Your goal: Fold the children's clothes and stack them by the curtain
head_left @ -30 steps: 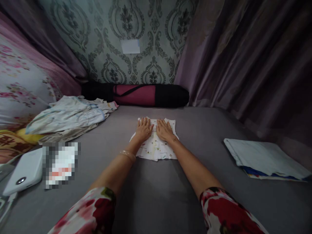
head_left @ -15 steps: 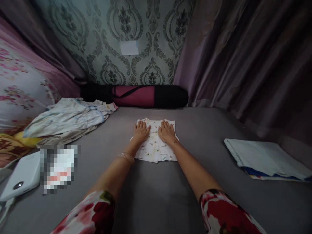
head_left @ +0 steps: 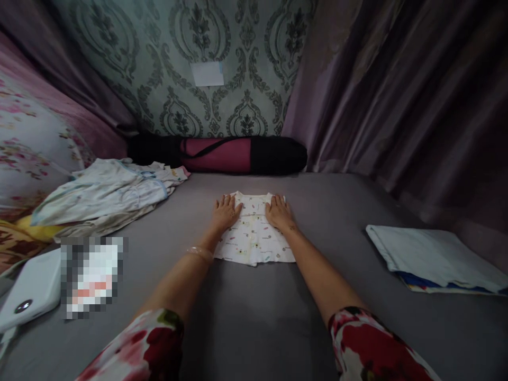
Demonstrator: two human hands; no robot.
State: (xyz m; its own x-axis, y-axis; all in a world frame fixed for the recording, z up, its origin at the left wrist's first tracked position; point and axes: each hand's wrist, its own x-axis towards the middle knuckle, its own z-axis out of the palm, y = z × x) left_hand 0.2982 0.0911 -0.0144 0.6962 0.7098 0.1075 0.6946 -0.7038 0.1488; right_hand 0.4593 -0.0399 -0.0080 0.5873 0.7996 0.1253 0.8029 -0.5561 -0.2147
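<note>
A small white garment with a tiny coloured print lies flat on the grey sheet in the middle of the view. My left hand rests palm down on its upper left part, fingers spread and pointing away from me. On the upper right part lies my right hand, also flat with its fingers out. Neither hand grips anything. The cloth's upper corners are partly hidden under my hands.
Crumpled light clothes lie at the left, near a white power bank with a cable. A folded pale cloth is at the right. A black and maroon roll bag lies along the wall.
My hands have slid apart, the left one to the left and the right one to the right. More of the garment's middle shows between them, and its lower part looks wider.
</note>
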